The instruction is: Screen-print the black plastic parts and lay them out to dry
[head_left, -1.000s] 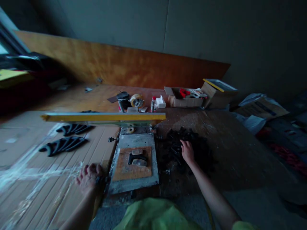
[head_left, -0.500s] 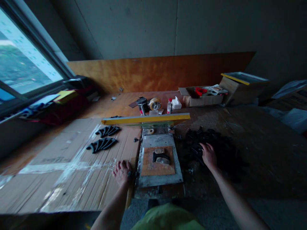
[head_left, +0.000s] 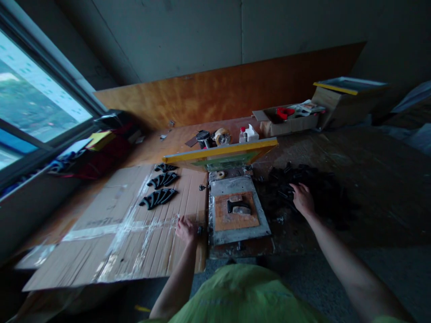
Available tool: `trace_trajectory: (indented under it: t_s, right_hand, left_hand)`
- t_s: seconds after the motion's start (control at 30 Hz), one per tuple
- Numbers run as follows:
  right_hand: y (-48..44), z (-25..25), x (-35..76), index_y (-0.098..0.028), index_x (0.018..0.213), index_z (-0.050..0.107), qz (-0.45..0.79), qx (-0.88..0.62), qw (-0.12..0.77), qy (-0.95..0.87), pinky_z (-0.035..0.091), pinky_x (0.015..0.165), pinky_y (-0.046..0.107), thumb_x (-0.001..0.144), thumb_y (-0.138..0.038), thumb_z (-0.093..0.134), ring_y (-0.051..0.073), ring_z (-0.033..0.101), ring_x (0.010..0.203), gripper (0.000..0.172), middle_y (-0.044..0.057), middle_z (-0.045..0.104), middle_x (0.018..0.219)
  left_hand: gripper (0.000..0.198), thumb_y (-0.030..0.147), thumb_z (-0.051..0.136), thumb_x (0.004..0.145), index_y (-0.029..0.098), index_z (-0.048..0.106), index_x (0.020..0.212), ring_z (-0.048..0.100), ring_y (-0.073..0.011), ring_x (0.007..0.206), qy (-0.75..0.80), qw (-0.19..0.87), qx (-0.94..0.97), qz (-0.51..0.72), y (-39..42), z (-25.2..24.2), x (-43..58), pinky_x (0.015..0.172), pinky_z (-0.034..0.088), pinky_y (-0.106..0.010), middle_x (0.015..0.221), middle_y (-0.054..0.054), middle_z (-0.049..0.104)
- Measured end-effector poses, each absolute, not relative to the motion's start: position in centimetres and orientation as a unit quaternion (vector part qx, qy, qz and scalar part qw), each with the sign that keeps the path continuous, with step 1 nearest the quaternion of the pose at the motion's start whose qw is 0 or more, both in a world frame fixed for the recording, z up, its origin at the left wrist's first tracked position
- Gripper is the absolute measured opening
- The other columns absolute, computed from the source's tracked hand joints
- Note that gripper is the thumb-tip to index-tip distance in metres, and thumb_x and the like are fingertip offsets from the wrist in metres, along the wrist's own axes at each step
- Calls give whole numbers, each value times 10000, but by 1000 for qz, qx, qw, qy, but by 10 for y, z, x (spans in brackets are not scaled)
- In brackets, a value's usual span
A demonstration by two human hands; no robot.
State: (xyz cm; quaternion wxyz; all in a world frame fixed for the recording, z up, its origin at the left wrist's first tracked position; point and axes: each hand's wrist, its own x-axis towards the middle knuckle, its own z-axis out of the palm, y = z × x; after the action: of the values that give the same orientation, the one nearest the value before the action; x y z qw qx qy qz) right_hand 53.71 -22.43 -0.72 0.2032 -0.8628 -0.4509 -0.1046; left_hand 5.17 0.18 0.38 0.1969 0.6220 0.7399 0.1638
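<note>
My left hand (head_left: 186, 229) rests at the right part of a flattened cardboard sheet (head_left: 134, 253), its fingers loosely bent and apart, with nothing visible in them. My right hand (head_left: 303, 200) is at the left side of a dark heap of black plastic parts (head_left: 323, 193), its fingertips closed around one part. Between the hands, a metal plate (head_left: 224, 238) carries a wooden board (head_left: 222, 220) with a black curved piece (head_left: 232, 207) and light blocks on it. A yellow-edged screen frame (head_left: 218, 150) stands tilted up behind the plate. Rows of black curved parts (head_left: 158, 198) lie on the cardboard.
Behind the frame stand a tape roll (head_left: 222, 137), a dark can (head_left: 203, 138), a red-capped bottle (head_left: 242, 134) and a white box (head_left: 251, 133). Farther right are an open carton (head_left: 291, 127) and a taller box (head_left: 332, 105). A window is at left.
My left hand has lifted its flat fingers into a looser bend. My right hand stays at the heap. The whole view has shifted and tilted, showing more of the far row of parts.
</note>
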Motion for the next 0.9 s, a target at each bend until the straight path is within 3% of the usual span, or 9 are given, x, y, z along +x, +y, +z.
trace_trajectory:
  t_s: [0.1,0.27,0.43,0.57,0.67,0.8,0.9]
  right_hand:
    - [-224,-5,535,-191,1283,652,-106,-863,206,-448,471,1047,452,879,-101,466,289,473,1301,454,139,705,1057]
    - [-224,-1,532,-176,1292,647,-103,-868,190,-448,455,1055,463,873,-93,461,298,471,1295,465,155,707,1082]
    - [-224,5,532,-123,1313,637,-85,-870,177,-451,446,1060,465,891,-113,437,304,456,1310,468,185,693,1124]
    - [-228,18,533,-125,1376,595,-49,-870,145,-468,447,1066,468,816,-80,490,317,474,1290,571,183,670,1200]
    - [-226,43,524,-140,1430,550,-40,-879,109,-463,412,1092,507,771,-83,553,350,464,1302,661,198,616,1300]
    - [-197,77,474,-134,1451,527,-48,-831,148,-534,282,1209,486,849,-136,568,326,328,1445,603,188,491,1485]
    - [-156,82,406,-148,1464,516,26,-726,190,-661,283,1230,444,960,-256,541,262,343,1468,516,138,467,1546]
  left_hand:
    - [534,389,241,1016,101,517,1371,472,-341,1360,774,175,532,295,14,28,55,1103,385,-497,1359,-221,562]
    - [448,452,326,1011,128,562,1209,547,-249,1233,686,163,542,458,34,75,81,1083,418,-404,1242,-148,609]
    - [356,463,475,971,162,576,1131,624,-157,945,526,270,549,591,31,105,112,906,495,-318,978,-58,627]
    - [467,531,478,979,152,574,1235,570,-116,651,427,375,543,619,37,143,126,683,490,-254,697,11,569]
    - [527,582,451,988,164,568,1285,516,-105,543,365,422,546,625,53,177,135,569,452,-230,619,32,535]
    - [520,603,380,1011,169,609,1184,541,-86,531,340,456,564,599,74,201,146,570,456,-210,626,31,511]
    - [513,578,366,1023,145,634,1087,594,-95,583,348,465,563,588,79,202,151,597,478,-213,646,9,514]
